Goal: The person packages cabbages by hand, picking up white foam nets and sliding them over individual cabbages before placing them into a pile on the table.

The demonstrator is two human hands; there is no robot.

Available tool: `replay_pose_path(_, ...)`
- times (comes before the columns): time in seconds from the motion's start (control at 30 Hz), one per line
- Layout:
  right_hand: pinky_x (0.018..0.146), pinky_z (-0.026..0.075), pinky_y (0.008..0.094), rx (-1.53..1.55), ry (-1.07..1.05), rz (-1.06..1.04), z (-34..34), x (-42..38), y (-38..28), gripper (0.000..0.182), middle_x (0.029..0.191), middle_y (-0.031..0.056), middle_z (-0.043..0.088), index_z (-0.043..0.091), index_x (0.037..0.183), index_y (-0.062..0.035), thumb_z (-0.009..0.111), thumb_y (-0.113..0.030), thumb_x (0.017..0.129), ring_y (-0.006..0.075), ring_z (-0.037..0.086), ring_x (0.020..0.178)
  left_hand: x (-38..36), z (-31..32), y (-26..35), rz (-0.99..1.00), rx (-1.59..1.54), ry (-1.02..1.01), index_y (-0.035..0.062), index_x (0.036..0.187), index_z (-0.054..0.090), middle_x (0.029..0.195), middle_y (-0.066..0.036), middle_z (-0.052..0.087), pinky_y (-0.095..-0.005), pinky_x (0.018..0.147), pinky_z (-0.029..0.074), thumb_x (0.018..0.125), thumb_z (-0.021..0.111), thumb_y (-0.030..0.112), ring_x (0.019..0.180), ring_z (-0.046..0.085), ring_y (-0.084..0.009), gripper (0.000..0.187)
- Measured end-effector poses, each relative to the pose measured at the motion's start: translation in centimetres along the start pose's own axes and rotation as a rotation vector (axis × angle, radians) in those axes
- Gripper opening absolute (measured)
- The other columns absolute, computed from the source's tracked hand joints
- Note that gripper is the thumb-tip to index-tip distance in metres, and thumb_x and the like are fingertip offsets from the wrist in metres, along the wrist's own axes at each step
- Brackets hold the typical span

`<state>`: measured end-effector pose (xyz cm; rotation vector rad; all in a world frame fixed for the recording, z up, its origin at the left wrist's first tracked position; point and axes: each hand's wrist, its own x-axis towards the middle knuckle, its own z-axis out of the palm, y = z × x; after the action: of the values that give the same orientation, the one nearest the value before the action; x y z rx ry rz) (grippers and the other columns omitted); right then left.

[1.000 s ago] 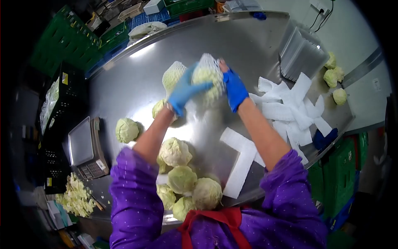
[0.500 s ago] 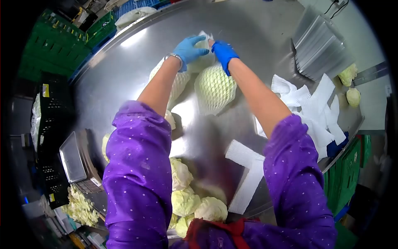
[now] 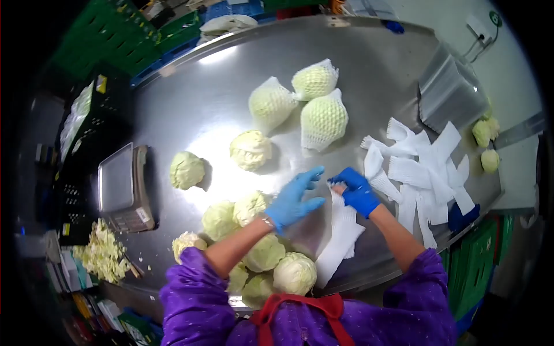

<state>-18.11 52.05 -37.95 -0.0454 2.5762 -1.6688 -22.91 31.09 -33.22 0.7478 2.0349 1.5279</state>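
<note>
My right hand (image 3: 356, 191), in a dark blue glove, pinches the upper end of a white foam net sleeve (image 3: 340, 228) on the steel table. Beside it on the left is my left hand (image 3: 295, 200) in a light blue glove, fingers spread, holding nothing. Farther up the table, three cabbages in foam nets, one at the front (image 3: 325, 120), one at left (image 3: 270, 106) and one behind (image 3: 315, 81), sit close together. Bare cabbages, one in the middle (image 3: 250, 150) and one at left (image 3: 187, 170), lie nearer. Several more bare cabbages (image 3: 295, 274) crowd the near edge, partly behind my left arm.
Loose foam sleeves (image 3: 427, 167) are heaped at the right, in front of stacked clear plastic containers (image 3: 453, 95). A scale (image 3: 118, 179) stands at the left, with leaf trimmings (image 3: 101, 254) below it. Black crates (image 3: 86, 130) and green crates (image 3: 95, 40) border the table.
Both hands have come back from the far netted cabbage toward my body. That cabbage now stands free in its net, and my right hand has taken hold of a foam net sleeve.
</note>
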Motion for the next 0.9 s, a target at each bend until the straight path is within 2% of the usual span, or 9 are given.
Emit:
replay_pose_path(0.1,0.049,0.04,0.0192,0.327,0.047,0.172,-2.1,1.4,-6.9,0.012,0.075,-0.0021,0.055,0.063,0.089,-0.0073,0.065,-0.011,0.078,0.0047,0.048,0.061,-0.2,1.1,0.9,-0.121,-0.681,-0.037,0.01,0.134,0.033,0.101,-0.007,0.057,-0.0267,0.075,0.046,0.082,0.059,0.015,0.084,0.055,-0.0132,0.058)
replay_pose_path(0.2,0.05,0.04,0.0183,0.375,0.117,0.053,-1.6,1.9,-9.4,0.01,0.074,-0.0035,0.055,0.063,0.087,-0.0066,0.063,-0.012,0.079,0.0044,0.048,0.064,-1.0,0.3,3.4,-0.158,-1.364,-0.046,0.0086,0.13,0.036,0.086,-0.001,0.058,-0.0224,0.066,0.047,0.085,0.056,0.018,0.072,0.056,-0.0084,0.049)
replay_pose_path(0.3,0.067,0.043,0.0273,0.08,0.338,-0.454,1.1,3.1,-9.6,0.011,0.084,0.0032,0.058,0.065,0.084,-0.0067,0.067,-0.007,0.073,0.0169,0.055,0.08,-1.4,1.2,2.5,-0.153,-1.228,0.114,0.0071,0.122,0.043,0.077,0.002,0.056,-0.0212,0.055,0.046,0.088,0.054,0.022,0.062,0.054,-0.0063,0.038)
replay_pose_path(0.4,0.073,0.043,0.0309,-0.178,0.409,-0.591,2.4,3.0,-11.9,0.012,0.083,0.0055,0.059,0.065,0.085,-0.0059,0.066,-0.004,0.073,0.0207,0.055,0.081,-3.0,0.7,2.5,-0.268,-0.981,0.248,0.0061,0.105,0.051,0.07,0.002,0.054,-0.022,0.043,0.041,0.084,0.06,0.017,0.052,0.05,-0.0077,0.026)
replay_pose_path(0.57,0.069,0.044,0.024,0.419,0.31,-0.217,4.7,2.6,-13.5,0.011,0.083,0.0023,0.061,0.064,0.091,-0.0016,0.058,-0.008,0.084,0.008,0.054,0.074,-3.6,-1.8,1.3,0.106,-0.402,0.68,0.0035,0.087,0.053,0.083,-0.002,0.056,-0.0244,0.074,0.044,0.08,0.06,0.008,0.078,0.055,-0.0112,0.011)
replay_pose_path(0.6,0.069,0.044,0.0233,0.464,0.222,-0.121,5.1,2.5,-13.6,0.013,0.084,0.0019,0.061,0.063,0.092,-0.0013,0.057,-0.011,0.085,0.0072,0.053,0.075,-3.9,-2.8,1.1,0.169,-0.564,0.658,0.0022,0.088,0.053,0.094,-0.002,0.055,-0.0251,0.086,0.037,0.079,0.056,0.005,0.093,0.05,-0.0122,0.009)
replay_pose_path(0.7,0.071,0.044,0.0228,0.704,-0.166,0.13,7.1,2.4,-12.2,0.023,0.086,0.0022,0.06,0.059,0.1,-0.0022,0.057,-0.02,0.086,0.0072,0.052,0.077,-4.4,-4.2,-0.3,0.055,-0.962,0.673,0.0056,0.085,0.051,0.081,0.0,0.052,-0.0236,0.069,0.044,0.079,0.051,0.006,0.078,0.053,-0.0093,0.006)
replay_pose_path(0.83,0.072,0.044,0.0236,0.45,-0.515,0.167,7.5,2.8,-12.1,0.029,0.091,0.002,0.06,0.056,0.103,-0.0033,0.061,-0.023,0.082,0.0081,0.053,0.079,-5.4,-4.5,-1.2,-0.039,-0.691,0.901,0.0067,0.085,0.048,0.078,-0.001,0.05,-0.0236,0.059,0.043,0.082,0.053,0.009,0.067,0.05,-0.0093,0.006)
replay_pose_path(0.9,0.071,0.045,0.0233,0.522,-0.422,0.188,7.3,4.6,-10.0,0.024,0.091,0.0022,0.06,0.056,0.1,-0.0041,0.06,-0.021,0.083,0.0083,0.054,0.079,-6.1,-4.5,-3.5,-0.055,-0.479,0.827,0.005,0.088,0.048,0.081,-0.001,0.051,-0.0239,0.063,0.043,0.083,0.053,0.01,0.073,0.051,-0.0093,0.008)
